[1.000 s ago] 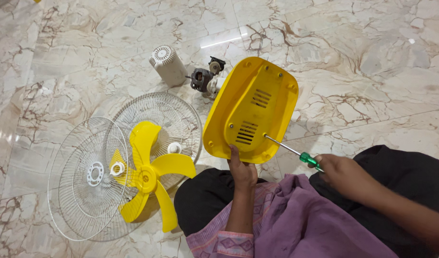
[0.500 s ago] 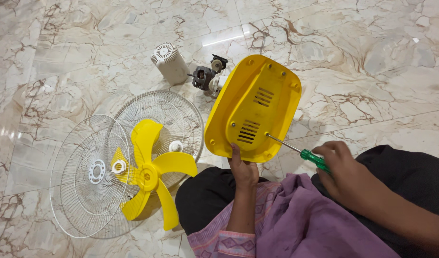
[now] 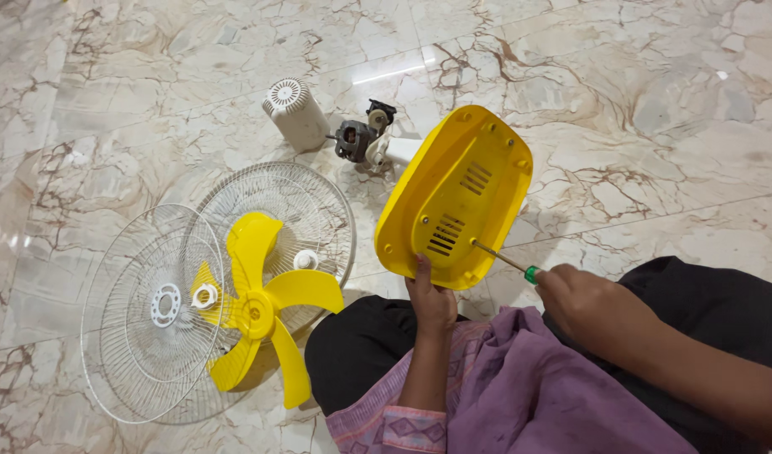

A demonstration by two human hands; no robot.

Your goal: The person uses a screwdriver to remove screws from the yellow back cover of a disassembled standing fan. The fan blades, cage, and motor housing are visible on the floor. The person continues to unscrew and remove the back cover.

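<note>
Right hand [image 3: 589, 309]: closing around the green-handled screwdriver [image 3: 505, 261], tip pressing into a screw hole.
Left hand [image 3: 430, 298]: gripping the lower rim of the yellow fan base cover [image 3: 457, 197], tilted up off the marble floor [image 3: 655, 126].
Slip risk: the tip may be skating off toward the left fingers.
Tipping risk: the cover may be twisting under pressure.
Loose parts: the yellow fan blade [image 3: 264, 307] and wire grilles [image 3: 150, 311] are lying near the knee.

The floor [image 3: 655, 101] was polished marble-look stone, glossy enough to throw back a streak of light. The yellow base cover [image 3: 457, 197] looked like smooth moulded plastic with a soft sheen, as did the yellow fan blade [image 3: 264, 307]. The two grilles [image 3: 150, 311] were thin white-coated wire. The screwdriver [image 3: 508, 262] had a bare metal shaft and a green plastic handle. The motor cover [image 3: 295, 113] was matt off-white plastic. The purple garment [image 3: 529, 395] was soft, matt cloth.
</note>
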